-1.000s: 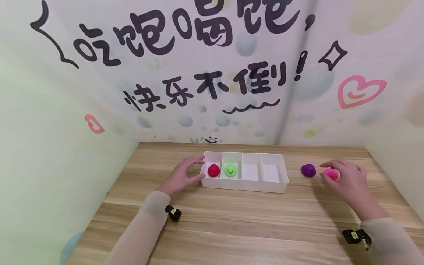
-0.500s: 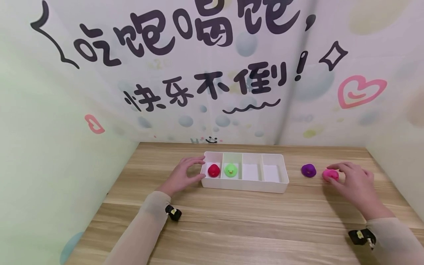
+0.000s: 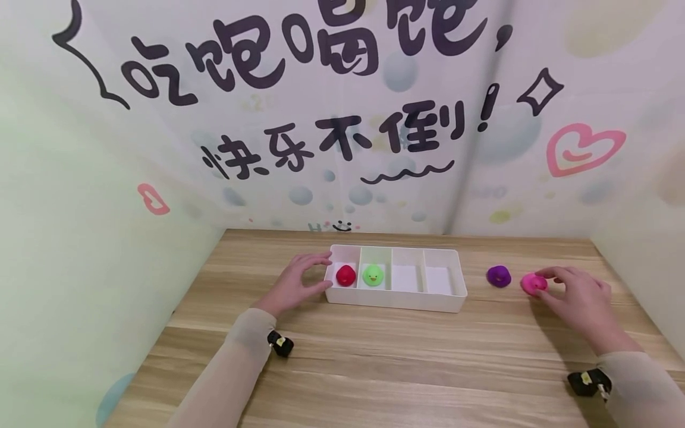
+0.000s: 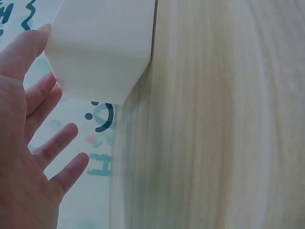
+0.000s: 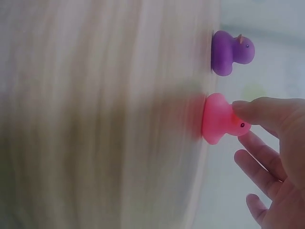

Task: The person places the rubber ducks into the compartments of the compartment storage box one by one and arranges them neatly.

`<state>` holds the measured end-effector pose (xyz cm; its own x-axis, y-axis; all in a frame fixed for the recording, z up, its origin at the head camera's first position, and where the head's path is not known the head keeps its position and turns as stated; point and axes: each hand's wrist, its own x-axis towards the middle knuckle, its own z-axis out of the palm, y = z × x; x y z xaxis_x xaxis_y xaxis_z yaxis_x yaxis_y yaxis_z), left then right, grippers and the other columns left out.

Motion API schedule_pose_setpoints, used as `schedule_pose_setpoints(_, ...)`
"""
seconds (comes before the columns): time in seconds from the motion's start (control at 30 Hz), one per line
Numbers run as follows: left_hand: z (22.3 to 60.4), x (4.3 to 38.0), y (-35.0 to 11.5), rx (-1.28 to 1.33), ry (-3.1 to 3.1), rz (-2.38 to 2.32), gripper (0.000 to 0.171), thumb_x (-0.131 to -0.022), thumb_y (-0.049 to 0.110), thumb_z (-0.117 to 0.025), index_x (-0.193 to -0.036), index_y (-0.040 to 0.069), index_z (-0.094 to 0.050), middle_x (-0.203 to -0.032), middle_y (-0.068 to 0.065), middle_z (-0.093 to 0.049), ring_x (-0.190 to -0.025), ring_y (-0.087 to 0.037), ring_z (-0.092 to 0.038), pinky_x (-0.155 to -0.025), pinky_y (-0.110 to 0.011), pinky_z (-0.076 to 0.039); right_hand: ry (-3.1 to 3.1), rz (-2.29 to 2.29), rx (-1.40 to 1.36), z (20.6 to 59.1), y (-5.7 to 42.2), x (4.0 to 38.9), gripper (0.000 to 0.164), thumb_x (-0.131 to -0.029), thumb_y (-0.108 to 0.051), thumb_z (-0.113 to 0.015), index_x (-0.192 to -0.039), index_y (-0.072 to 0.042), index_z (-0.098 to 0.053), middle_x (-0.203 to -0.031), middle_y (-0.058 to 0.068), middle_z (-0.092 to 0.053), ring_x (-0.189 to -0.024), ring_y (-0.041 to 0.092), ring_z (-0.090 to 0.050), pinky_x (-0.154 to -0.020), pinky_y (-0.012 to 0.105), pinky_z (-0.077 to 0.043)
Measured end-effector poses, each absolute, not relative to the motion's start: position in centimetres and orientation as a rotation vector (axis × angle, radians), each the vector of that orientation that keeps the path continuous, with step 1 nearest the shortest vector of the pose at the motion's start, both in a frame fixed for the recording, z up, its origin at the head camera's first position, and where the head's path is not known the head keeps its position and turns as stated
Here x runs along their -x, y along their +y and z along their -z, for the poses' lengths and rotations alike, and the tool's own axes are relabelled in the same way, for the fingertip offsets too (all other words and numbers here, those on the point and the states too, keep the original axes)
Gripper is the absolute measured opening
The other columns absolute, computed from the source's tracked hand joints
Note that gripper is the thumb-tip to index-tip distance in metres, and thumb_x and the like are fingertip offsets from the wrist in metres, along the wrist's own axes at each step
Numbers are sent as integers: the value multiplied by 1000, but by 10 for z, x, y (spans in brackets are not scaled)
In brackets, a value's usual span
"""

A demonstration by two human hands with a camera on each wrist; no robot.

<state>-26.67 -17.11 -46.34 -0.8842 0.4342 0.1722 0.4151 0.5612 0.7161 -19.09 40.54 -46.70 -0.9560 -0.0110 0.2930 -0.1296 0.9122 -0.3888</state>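
My left hand holds the left end of a white box with a row of compartments, thumb at the near corner and index finger at the far one. In the left wrist view its other fingers are spread. A red toy sits in the leftmost compartment and a green rubber duck in the one beside it. To the right of the box, my right hand pinches a pink rubber duck by the head between thumb and index finger. This duck stands on the table. Left of it is a purple rubber duck.
The wooden table runs back to a white printed wall cloth with large black lettering. Pale side walls border it left and right. The box's two right-hand compartments hold nothing.
My right hand has shifted to the right, from over the pink duck to its right side, and now pinches its head. My left hand and the box stay in place.
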Motion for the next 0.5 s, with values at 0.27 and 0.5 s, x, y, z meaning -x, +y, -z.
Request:
schedule_pose_setpoints(0.27,464,268,-170,-753,2754,-1247,50,-92,33,-79,-137,15,-64,-159,2,-50,-145,-26,-40,-121,-60,-34,-2793,-605,-104,471,408,190,33,-89,-19,-81,-115,-6,-68,-122,32,-65,-113,53,-55,-95,77,-21)
schedule_pose_setpoints(0.5,466,269,-172,-748,2759,-1254,50,-92,33,-80,-136,15,-65,-158,2,-51,-144,-26,-41,-121,-60,-34,-2767,-609,-118,472,407,191,31,-89,-21,-82,-114,-7,-69,-120,30,-67,-114,52,-56,-95,76,-21)
